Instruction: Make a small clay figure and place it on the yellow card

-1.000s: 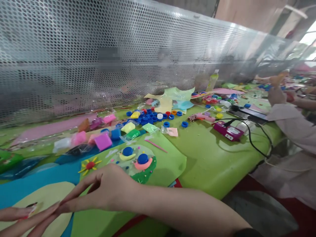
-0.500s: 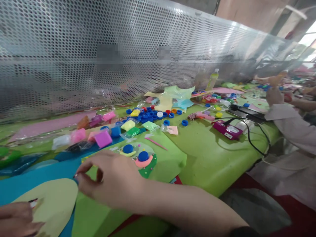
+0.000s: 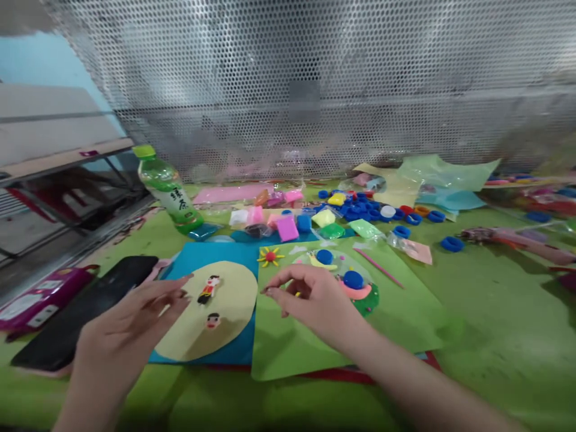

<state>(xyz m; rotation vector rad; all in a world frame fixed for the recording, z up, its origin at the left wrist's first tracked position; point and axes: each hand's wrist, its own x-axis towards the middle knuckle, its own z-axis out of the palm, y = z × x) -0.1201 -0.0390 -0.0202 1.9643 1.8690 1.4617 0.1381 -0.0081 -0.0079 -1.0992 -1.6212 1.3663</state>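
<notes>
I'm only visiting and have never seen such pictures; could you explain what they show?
There is no machine here: just a person's bare left hand and right hand. One camera, worn on that person's head, takes every picture, looking forward and down. On the green table lie a blue sheet bearing a cream oval with a small figure and a separate little head, and a green sheet with a yellow-rayed sun and two snail shapes topped with blue caps. Behind lie bright packets and loose caps; a bottle stands at the left. Both hands curl their fingers near the sheets; anything held is too small to make out.
</notes>
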